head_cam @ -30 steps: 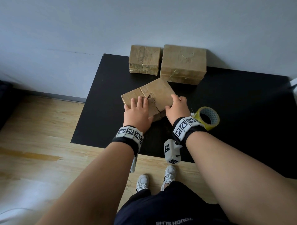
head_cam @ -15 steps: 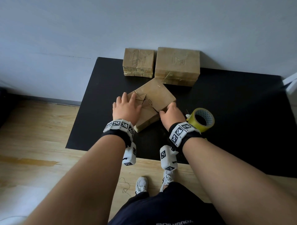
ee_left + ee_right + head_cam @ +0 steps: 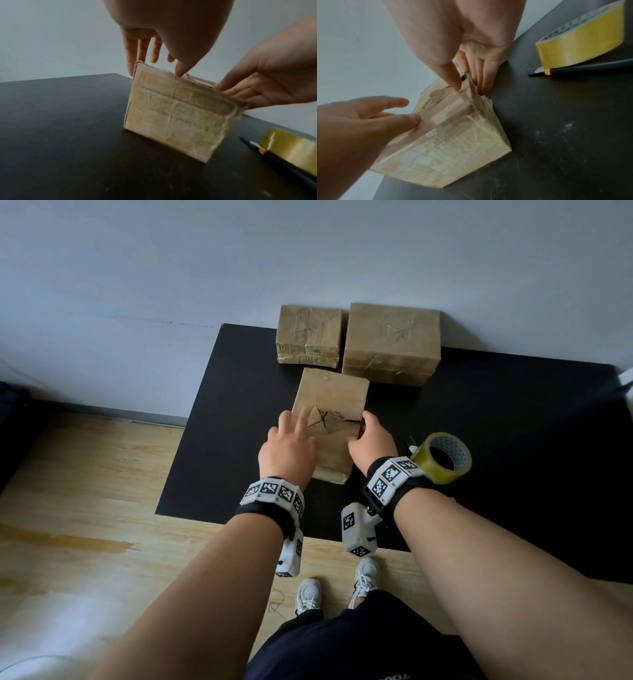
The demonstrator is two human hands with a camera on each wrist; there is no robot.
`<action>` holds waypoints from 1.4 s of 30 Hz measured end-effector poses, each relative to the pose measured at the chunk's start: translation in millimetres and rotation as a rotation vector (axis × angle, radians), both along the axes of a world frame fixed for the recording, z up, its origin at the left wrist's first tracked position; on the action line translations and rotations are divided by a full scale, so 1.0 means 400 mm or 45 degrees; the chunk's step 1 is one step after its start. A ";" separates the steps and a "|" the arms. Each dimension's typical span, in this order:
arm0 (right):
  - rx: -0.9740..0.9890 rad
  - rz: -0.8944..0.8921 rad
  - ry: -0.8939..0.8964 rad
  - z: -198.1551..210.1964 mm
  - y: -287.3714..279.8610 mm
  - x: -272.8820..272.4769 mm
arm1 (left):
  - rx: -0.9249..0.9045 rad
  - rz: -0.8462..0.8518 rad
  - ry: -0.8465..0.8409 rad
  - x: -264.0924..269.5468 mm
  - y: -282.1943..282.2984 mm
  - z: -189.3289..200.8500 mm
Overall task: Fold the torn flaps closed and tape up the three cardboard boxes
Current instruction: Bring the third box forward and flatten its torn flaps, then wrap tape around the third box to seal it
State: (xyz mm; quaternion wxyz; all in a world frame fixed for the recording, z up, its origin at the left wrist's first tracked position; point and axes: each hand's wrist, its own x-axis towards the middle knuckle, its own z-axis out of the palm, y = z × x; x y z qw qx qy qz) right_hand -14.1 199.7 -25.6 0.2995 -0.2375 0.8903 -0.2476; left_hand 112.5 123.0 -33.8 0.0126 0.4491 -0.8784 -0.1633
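Cardboard, worn and tape-streaked, forms the near box [image 3: 330,419], which sits on the black bench [image 3: 513,440] just in front of two closed boxes [image 3: 390,344] against the wall. Its top shows torn flaps [image 3: 325,421]. Both hands are spread: the left hand [image 3: 289,446] lies flat on the top's left edge, and the right hand [image 3: 371,441] cups the right edge, thumb on top. Yellow packing tape [image 3: 442,458] lies just right of that wrist, with a utility knife [image 3: 570,69] beside it.

On the table [image 3: 212,440], the near box [image 3: 334,398] sits before two boxes [image 3: 310,337], tape roll [image 3: 445,458] to its right.
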 end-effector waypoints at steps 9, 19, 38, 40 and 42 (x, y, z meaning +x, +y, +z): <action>-0.013 -0.042 -0.010 -0.019 -0.003 -0.001 | 0.071 -0.301 -0.184 -0.024 -0.010 -0.017; 0.048 -0.001 -0.011 -0.031 -0.015 -0.009 | 0.077 -0.359 -0.474 -0.053 -0.007 0.004; 0.083 -0.252 0.333 0.042 0.199 -0.114 | 0.122 -0.510 -0.065 -0.136 0.067 0.063; 0.116 -0.253 0.348 0.050 0.239 -0.142 | 0.172 -0.517 -0.046 -0.169 0.095 0.066; 0.150 -0.234 0.335 0.053 0.277 -0.169 | 0.234 -0.493 -0.039 -0.205 0.127 0.066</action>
